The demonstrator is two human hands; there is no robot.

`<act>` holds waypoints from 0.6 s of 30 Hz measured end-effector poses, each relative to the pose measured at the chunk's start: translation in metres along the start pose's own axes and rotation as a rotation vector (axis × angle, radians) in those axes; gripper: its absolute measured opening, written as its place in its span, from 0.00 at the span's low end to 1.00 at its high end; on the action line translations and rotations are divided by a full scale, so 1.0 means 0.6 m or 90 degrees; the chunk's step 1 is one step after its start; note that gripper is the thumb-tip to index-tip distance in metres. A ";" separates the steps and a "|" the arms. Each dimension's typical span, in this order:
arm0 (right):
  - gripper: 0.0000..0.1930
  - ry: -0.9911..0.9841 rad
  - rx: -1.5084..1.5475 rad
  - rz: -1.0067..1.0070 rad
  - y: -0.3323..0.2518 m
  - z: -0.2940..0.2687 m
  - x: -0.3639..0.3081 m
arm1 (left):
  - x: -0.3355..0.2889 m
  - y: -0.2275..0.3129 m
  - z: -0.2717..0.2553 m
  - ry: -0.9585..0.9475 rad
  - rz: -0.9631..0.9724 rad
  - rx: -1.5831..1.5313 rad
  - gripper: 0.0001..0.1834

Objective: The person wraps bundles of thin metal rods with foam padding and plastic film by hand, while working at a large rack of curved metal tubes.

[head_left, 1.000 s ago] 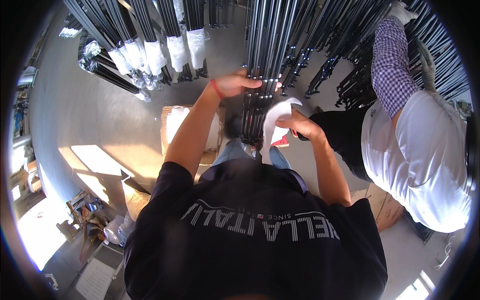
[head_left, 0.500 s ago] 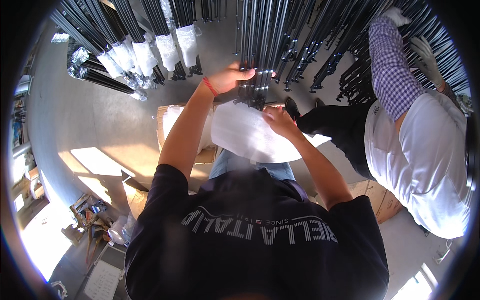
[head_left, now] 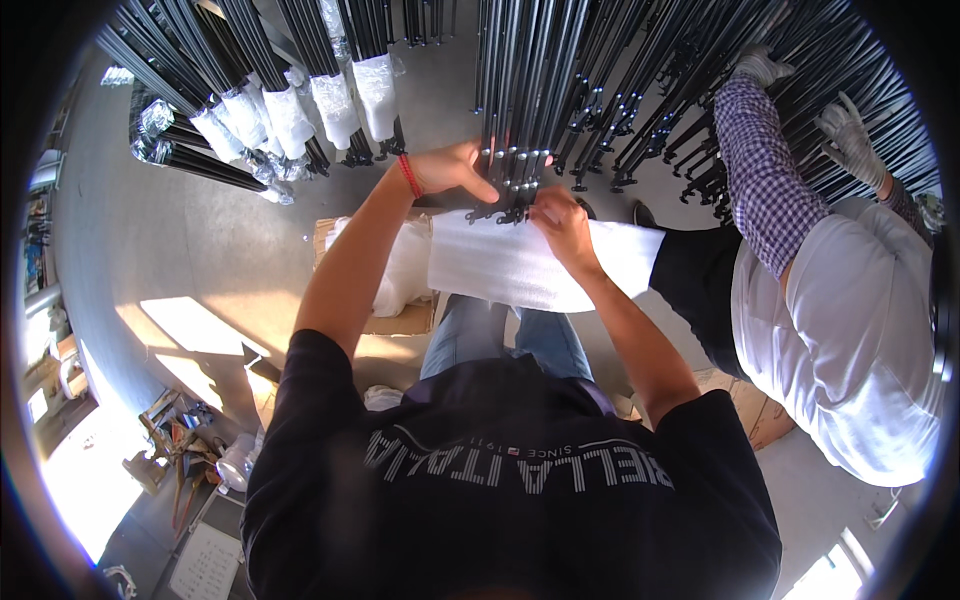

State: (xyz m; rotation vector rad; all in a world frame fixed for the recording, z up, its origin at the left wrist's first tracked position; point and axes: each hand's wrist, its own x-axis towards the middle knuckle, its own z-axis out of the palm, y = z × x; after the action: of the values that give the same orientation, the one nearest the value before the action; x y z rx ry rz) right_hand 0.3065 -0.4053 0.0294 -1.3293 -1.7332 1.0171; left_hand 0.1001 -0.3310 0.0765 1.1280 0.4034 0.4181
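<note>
A bundle of thin black metal rods [head_left: 520,110] hangs in front of me, its near ends fitted with small dark brackets. My left hand [head_left: 455,172], with a red cord at the wrist, is wrapped under the bundle; fingertips show past its right side and the thumb points down along its left. At the rod ends, my right hand [head_left: 563,222] has curled fingers at the upper edge of a white foam sheet [head_left: 510,270]. That sheet spreads below the brackets, above my legs. Exactly how the right fingertips grip is partly hidden.
At upper left, black rod bundles have ends wrapped in white sheet [head_left: 335,110]. More bare rods [head_left: 625,110] crowd the upper right, where a co-worker in a checked sleeve [head_left: 765,170] and gloves reaches in. A cardboard box [head_left: 405,322] with white sheets stands below my left arm.
The foam sheet has flattened and stretched out to the right. My left thumb has swung down off the rods, and my right hand has moved up to the bracket ends.
</note>
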 end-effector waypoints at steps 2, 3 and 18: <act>0.06 -0.033 0.007 0.049 -0.005 0.001 -0.005 | -0.006 -0.010 -0.015 -0.034 -0.040 0.001 0.43; 0.06 -0.051 0.012 0.071 -0.007 0.003 -0.006 | -0.013 -0.037 -0.027 -0.045 -0.054 -0.002 0.44; 0.09 -0.123 -0.037 0.111 -0.026 0.015 0.019 | -0.036 -0.091 -0.021 0.068 -0.042 -0.187 0.36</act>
State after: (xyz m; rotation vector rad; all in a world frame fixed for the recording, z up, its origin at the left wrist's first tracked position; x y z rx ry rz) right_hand 0.2898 -0.3981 0.0404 -1.4810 -1.8247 1.2365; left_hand 0.0815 -0.3524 0.0236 0.8081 0.4551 0.4644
